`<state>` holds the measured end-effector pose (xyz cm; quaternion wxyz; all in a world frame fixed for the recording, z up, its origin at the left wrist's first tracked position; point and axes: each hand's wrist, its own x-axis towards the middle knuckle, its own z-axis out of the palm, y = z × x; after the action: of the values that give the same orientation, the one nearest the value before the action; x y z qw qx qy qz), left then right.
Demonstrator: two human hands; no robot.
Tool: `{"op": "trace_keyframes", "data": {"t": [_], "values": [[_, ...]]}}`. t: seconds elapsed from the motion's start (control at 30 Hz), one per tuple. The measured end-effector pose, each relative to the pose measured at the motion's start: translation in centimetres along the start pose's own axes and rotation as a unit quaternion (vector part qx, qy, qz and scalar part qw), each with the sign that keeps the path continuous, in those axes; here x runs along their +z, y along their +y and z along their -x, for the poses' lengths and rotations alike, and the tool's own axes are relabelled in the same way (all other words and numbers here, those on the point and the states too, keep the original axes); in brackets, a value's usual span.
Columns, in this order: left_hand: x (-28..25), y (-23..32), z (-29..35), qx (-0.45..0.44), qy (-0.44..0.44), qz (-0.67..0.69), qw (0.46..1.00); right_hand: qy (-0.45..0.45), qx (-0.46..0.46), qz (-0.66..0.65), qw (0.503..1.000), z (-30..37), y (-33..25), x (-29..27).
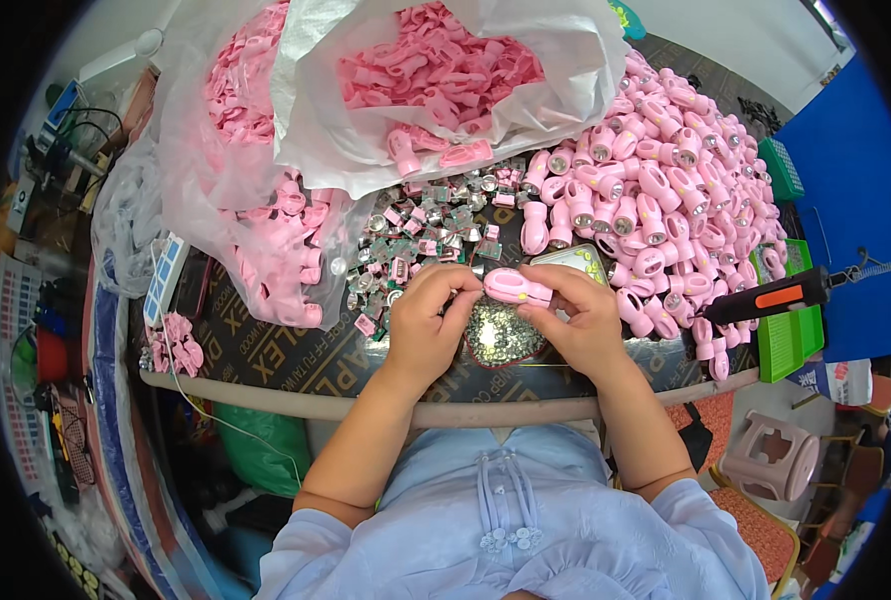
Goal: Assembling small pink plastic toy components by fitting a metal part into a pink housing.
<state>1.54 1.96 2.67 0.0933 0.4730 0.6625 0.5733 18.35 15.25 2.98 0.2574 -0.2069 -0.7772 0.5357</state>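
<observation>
Over the near part of the table, my right hand (pixel 576 312) grips a small pink flashlight (pixel 518 287) by its right end, between thumb and fingers. My left hand (pixel 430 318) is closed in a pinch at the flashlight's left end; whatever lies between its fingertips is too small to make out. Just below the flashlight sits a heart-shaped container (pixel 504 335) full of tiny silvery parts. Behind my right fingers is a shallow tin (pixel 573 262), partly covered by the hand. Loose reflectors and small circuit parts (pixel 421 225) spread beyond my left hand.
A large heap of pink flashlights (pixel 666 180) covers the right side. White sack (pixel 316 130) and clear bag (pixel 191 190) hold pink shells at the back and left. An electric screwdriver (pixel 781 297) hangs at right above a green tray (pixel 792 340). A padded edge (pixel 466 412) borders the table.
</observation>
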Motion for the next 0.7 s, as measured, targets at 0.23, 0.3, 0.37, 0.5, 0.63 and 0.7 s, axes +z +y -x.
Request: {"op": "trace_keyframes", "data": {"t": [0.23,0.3,0.37,0.5,0.63,0.7], "values": [[-0.6,-0.5,0.0,0.042,-0.008,-0.012,0.999,-0.017,0.018,-0.041,0.999,0.0,0.4,0.3],[-0.7,-0.7,0.1,-0.003,-0.027,0.035,0.999,0.020,-0.018,-0.088,0.996,0.0,1.0,0.6],[-0.8,-0.9,0.1,-0.009,-0.033,0.064,0.997,0.008,-0.005,-0.136,0.991,0.1,0.7,0.8],[-0.9,-1.0,0.0,-0.041,-0.054,0.131,0.989,-0.040,0.048,-0.221,0.973,0.2,0.2,0.6],[-0.7,-1.6,0.3,-0.117,-0.057,0.245,0.961,-0.047,0.051,-0.246,0.967,0.2,0.2,0.7],[-0.6,-1.8,0.2,-0.089,-0.061,0.286,0.952,-0.036,0.036,-0.203,0.978,0.2,0.0,0.9]]}}
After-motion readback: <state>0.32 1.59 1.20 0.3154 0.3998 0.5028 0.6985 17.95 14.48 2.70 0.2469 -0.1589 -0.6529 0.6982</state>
